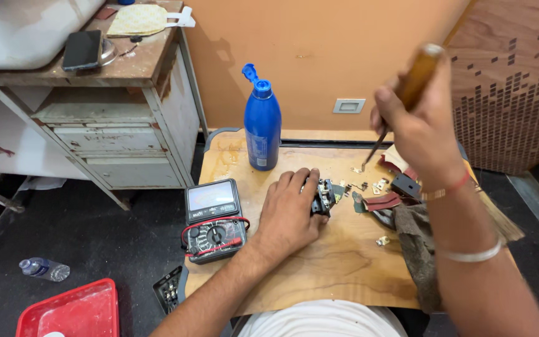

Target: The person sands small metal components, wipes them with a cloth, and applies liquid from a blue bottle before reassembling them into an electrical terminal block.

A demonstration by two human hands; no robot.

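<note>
While the left hand [289,209] presses down on a small black electrical part [322,196] near the middle of the wooden worktop [319,274], fingers curled over it and gripping it in place, the right hand [420,128] is closed around the amber handle of a screwdriver [407,93], raised above the board with the shaft angled down and left. Its tip hangs near the loose metal bits [369,185], apart from the black part.

Judging by this, the work is at the stage of taking the part apart or fitting it: pieces already lie scattered, and the tool is lifted clear of any screw. Any next move with the tool would call for bringing the tip down and left onto the part, close to the left fingertips, so a slip toward them is the main hazard.

Room is tight on the right: a dark red cover piece [382,201], a small black block [405,185] and a grey-brown rag [416,249] crowd that side, and the rag hangs over the near edge. A blue bottle [262,122] with its cap flipped open stands at the far left of the board, easy to knock. An analog multimeter [213,219] with red leads sits at the left edge, partly overhanging. Open wood lies toward the near edge, in front of the left hand.
</note>
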